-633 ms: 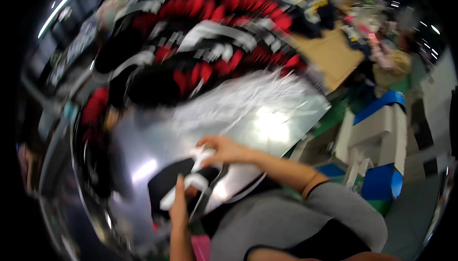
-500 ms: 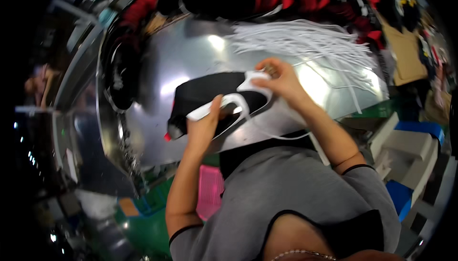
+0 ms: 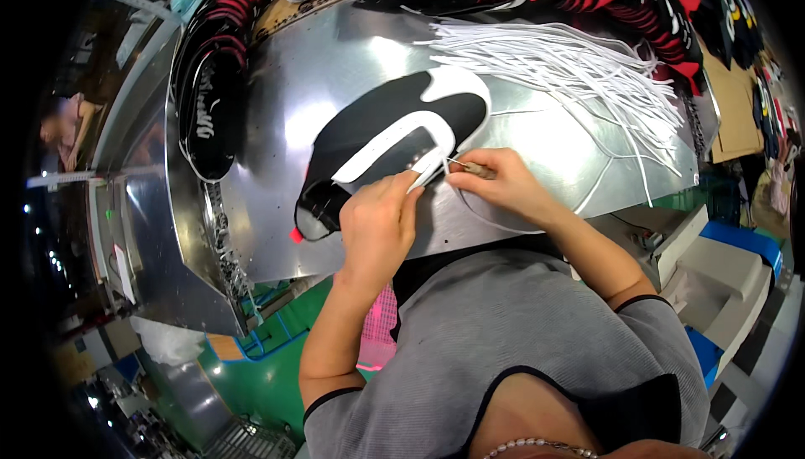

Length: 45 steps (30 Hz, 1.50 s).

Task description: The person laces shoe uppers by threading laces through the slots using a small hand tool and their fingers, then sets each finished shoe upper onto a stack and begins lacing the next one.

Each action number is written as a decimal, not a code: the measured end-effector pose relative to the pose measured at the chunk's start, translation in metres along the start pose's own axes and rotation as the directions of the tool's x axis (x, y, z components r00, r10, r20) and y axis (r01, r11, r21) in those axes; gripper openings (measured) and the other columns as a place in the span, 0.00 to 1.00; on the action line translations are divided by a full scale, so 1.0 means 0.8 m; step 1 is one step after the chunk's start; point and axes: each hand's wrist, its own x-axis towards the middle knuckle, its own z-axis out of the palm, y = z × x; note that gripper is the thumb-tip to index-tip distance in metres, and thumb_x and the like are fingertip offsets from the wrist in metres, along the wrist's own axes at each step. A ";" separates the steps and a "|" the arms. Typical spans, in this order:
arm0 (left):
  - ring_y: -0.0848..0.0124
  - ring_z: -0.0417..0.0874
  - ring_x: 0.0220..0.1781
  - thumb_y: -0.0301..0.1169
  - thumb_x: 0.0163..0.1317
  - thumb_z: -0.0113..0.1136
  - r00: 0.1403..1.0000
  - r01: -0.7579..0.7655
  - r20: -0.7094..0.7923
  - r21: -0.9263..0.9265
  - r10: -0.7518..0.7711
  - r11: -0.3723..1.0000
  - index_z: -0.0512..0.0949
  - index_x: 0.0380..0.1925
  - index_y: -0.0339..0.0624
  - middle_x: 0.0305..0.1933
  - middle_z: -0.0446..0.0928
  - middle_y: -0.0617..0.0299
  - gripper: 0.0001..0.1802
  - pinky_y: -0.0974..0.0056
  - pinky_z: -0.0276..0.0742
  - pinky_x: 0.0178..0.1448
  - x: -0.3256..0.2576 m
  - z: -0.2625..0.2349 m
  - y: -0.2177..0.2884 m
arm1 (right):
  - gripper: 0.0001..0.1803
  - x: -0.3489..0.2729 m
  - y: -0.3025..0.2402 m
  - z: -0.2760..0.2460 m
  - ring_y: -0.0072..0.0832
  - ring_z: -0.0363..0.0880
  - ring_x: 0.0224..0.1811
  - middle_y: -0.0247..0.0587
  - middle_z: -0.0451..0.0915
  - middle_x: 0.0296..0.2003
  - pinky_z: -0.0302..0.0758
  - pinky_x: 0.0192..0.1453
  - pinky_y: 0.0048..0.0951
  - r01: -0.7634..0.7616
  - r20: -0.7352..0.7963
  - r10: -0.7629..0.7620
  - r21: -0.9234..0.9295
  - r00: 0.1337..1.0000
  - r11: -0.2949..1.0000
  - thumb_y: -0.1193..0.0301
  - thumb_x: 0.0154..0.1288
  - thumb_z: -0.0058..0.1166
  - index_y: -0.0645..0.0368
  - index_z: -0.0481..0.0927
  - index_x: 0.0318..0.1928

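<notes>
The right hand (image 3: 496, 181) closes thumb and fingertips around a small tool (image 3: 478, 171) with a short handle and a thin metal tip. The left hand (image 3: 377, 220) pinches the near arm of a white band (image 3: 394, 142) just beside that tip. Half a second ago the right fingers were at the white-edged far end of the shoe upper (image 3: 369, 119), and the left thumb lay further along the band. Now that end is uncovered and both hands meet at one spot on the band, so the work appears to have passed from placing the piece to fine work with the tip. Whether the tip pierces the band is too small to tell.

The black-and-white upper lies on the metal table (image 3: 285, 233), left of the middle and close to the near edge. A loose white lace (image 3: 503, 228) curves from beside the right hand toward that edge. Further out, a heap of white laces (image 3: 545, 65) spreads toward the right corner, and black-and-red shoe uppers (image 3: 214, 115) line the left and far edges.
</notes>
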 end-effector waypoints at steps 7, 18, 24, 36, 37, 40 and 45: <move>0.53 0.85 0.34 0.26 0.60 0.64 0.987 0.069 -0.146 -0.032 -0.073 0.997 0.82 0.39 0.35 0.35 0.83 0.49 0.08 0.58 0.79 0.39 0.008 -0.025 0.010 | 0.11 -0.019 -0.002 0.000 0.21 0.72 0.25 0.33 0.77 0.22 0.71 0.32 0.28 0.028 0.184 -0.053 0.141 0.982 0.990 0.64 0.66 0.59 0.59 0.81 0.40; 0.79 0.78 0.35 0.27 0.66 0.62 0.838 0.202 -0.421 -0.352 -0.348 0.914 0.81 0.44 0.33 0.35 0.82 0.64 0.10 0.73 0.74 0.42 0.026 -0.158 -0.006 | 0.08 -0.172 -0.019 -0.083 0.36 0.80 0.33 0.39 0.77 0.38 0.76 0.37 0.34 0.079 0.134 -0.024 -0.421 0.991 0.904 0.73 0.60 0.62 0.59 0.82 0.40; 0.51 0.83 0.30 0.34 0.63 0.64 0.971 0.203 0.147 -0.101 -0.187 0.974 0.81 0.42 0.39 0.31 0.80 0.44 0.12 0.57 0.75 0.34 -0.017 -0.012 -0.002 | 0.10 -0.112 -0.026 -0.046 0.12 0.68 0.25 0.28 0.79 0.29 0.65 0.29 0.18 0.122 -0.009 -0.122 0.020 0.993 0.992 0.75 0.61 0.66 0.63 0.85 0.43; 0.52 0.84 0.42 0.32 0.68 0.58 0.903 0.260 0.331 0.082 -0.272 0.962 0.80 0.47 0.34 0.42 0.82 0.45 0.13 0.59 0.77 0.47 0.023 -0.016 0.032 | 0.10 0.036 -0.008 0.012 0.20 0.73 0.27 0.36 0.79 0.26 0.71 0.34 0.24 0.229 -0.114 -0.212 0.164 0.971 0.959 0.70 0.63 0.62 0.62 0.81 0.43; 0.52 0.83 0.36 0.32 0.67 0.59 0.943 0.177 0.273 0.064 -0.188 0.982 0.81 0.43 0.34 0.37 0.82 0.45 0.12 0.58 0.76 0.42 0.025 -0.003 0.026 | 0.10 0.039 -0.002 0.015 0.23 0.74 0.27 0.38 0.79 0.26 0.73 0.35 0.26 0.202 -0.095 -0.188 0.163 0.978 0.966 0.70 0.63 0.61 0.60 0.81 0.43; 0.48 0.82 0.31 0.34 0.64 0.62 0.914 0.214 0.332 0.098 -0.234 0.972 0.83 0.35 0.35 0.30 0.81 0.47 0.11 0.52 0.76 0.36 0.038 0.013 0.017 | 0.10 0.046 0.010 0.022 0.23 0.75 0.27 0.39 0.80 0.27 0.73 0.35 0.26 0.250 -0.130 -0.229 0.175 0.965 0.952 0.70 0.63 0.61 0.60 0.81 0.43; 0.54 0.77 0.21 0.35 0.64 0.62 0.870 0.371 0.319 0.082 -0.377 0.925 0.83 0.31 0.38 0.20 0.77 0.52 0.11 0.56 0.70 0.29 0.045 0.023 0.015 | 0.13 0.039 0.007 0.013 0.25 0.81 0.39 0.42 0.83 0.37 0.77 0.46 0.26 0.264 -0.133 -0.249 0.113 0.959 0.958 0.72 0.67 0.60 0.64 0.75 0.47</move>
